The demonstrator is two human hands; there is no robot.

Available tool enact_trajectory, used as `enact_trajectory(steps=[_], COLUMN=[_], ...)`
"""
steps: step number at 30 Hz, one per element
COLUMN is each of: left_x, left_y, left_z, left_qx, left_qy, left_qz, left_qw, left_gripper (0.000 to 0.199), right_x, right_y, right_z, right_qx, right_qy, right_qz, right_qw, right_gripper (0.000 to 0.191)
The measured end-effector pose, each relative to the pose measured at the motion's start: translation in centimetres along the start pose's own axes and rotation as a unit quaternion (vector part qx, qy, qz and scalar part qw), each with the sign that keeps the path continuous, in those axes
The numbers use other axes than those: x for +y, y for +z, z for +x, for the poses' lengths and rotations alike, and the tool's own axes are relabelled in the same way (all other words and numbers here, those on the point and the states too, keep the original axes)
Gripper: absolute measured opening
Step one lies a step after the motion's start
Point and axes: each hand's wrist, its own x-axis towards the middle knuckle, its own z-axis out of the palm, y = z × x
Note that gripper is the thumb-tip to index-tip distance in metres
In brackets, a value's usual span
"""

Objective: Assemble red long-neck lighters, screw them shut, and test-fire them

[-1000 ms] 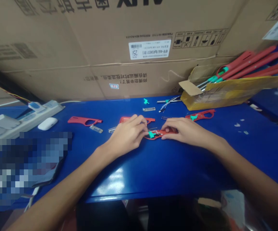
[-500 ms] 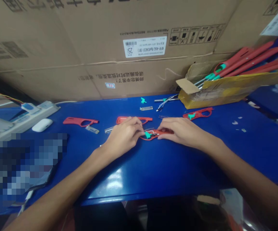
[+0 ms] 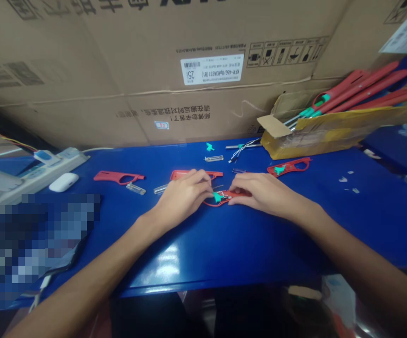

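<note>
Over the table's middle, both hands work on a red lighter handle half [image 3: 238, 193], its open inner side facing up. Inside it sit a green trigger [image 3: 218, 197] and thin white and black wires [image 3: 224, 194]. The thumb and fingers of my left hand [image 3: 189, 190] are closed at the trigger's left edge. My right hand [image 3: 256, 190] pinches the handle half from its right end, hiding part of it. Behind my left hand lies another red handle half [image 3: 182, 174], partly covered, beside a clear fuel tank [image 3: 160, 188].
A cardboard box [image 3: 330, 138] of red lighters stands at the back right, before a large carton [image 3: 119, 56]. Along the back lie a loose green trigger [image 3: 209, 147], another clear tank [image 3: 213, 158] and a metal tube with wires [image 3: 241, 147]. A power strip [image 3: 65, 159] lies left.
The left fingertips and the green trigger have shifted slightly right, and the wires now lie bunched closer within the shell. My right hand keeps its hold, nearly still.
</note>
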Motion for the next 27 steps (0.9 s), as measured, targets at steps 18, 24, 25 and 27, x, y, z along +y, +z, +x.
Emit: enact_trajectory(steps=[18, 24, 25, 27], left_x=[0.6, 0.1, 0.1, -0.1], left_y=[0.4, 0.9, 0.9, 0.8], left_z=[-0.1, 0.0, 0.0, 0.1], left_qx=[0.048, 0.050, 0.046, 0.039], left_qy=[0.079, 0.027, 0.019, 0.015], left_qz=[0.080, 0.040, 0.028, 0.010], left_qw=[0.993, 0.998, 0.998, 0.999], left_gripper=[0.026, 0.025, 0.024, 0.024], right_x=[-0.1, -0.2, -0.2, -0.2], right_y=[0.5, 0.5, 0.5, 0.5], right_z=[-0.2, -0.1, -0.1, -0.1], right_qx=[0.000, 0.000, 0.001, 0.005], right_qy=[0.035, 0.042, 0.042, 0.040], right_qz=[-0.003, -0.001, 0.000, 0.003], right_qw=[0.999, 0.999, 0.999, 0.999], right_gripper=[0.029, 0.029, 0.028, 0.028])
